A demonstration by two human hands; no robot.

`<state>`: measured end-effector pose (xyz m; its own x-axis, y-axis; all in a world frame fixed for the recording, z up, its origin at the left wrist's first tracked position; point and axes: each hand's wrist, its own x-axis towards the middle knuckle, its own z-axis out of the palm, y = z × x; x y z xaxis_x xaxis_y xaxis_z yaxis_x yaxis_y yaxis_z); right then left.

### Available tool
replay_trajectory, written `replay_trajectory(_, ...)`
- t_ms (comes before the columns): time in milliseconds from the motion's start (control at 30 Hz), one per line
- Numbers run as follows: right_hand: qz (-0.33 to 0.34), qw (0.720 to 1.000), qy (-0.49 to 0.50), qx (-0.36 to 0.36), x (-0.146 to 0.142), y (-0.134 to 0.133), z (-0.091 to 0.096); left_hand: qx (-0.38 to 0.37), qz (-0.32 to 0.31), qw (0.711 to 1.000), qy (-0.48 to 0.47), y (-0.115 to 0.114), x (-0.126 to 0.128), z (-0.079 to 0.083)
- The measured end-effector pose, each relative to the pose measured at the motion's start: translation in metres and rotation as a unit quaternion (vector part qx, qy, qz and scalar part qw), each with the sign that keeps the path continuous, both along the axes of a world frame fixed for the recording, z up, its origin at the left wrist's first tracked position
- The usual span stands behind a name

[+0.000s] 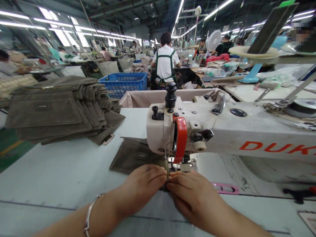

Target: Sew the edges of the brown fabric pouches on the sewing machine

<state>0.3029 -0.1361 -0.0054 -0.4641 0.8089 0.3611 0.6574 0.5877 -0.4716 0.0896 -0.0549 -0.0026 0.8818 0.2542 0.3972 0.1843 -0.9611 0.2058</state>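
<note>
My left hand (142,187) and my right hand (195,194) meet fingertip to fingertip just in front of the presser foot (176,163) of a cream sewing machine (222,131) with a red guard. Both pinch a small olive-brown fabric piece (134,154) that lies flat under the machine head and runs off to the left. The part held between the fingers is mostly hidden. A bracelet circles my left wrist.
A stack of matching olive fabric panels (61,108) lies on the white table (61,177) at the left. A pink clip-like object (225,188) rests at the right. Behind stand a blue crate (124,84), a beige cloth bin (148,97) and a seated person (165,62).
</note>
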Motion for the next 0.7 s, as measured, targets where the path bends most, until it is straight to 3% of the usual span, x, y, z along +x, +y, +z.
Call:
replay_trajectory(333, -0.015, 1.000, -0.015, 0.000, 0.0041, 0.0021, 0.0015, 0.002, 0.023, 0.999, -0.035, 0.0008, 0.0056, 0.0021)
replay_trajectory(700, -0.017, 0.999, -0.022, -0.015, 0.0060, 0.0004, 0.0025, -0.055, 0.012, 0.998, 0.009, 0.0025, 0.0052, 0.0026)
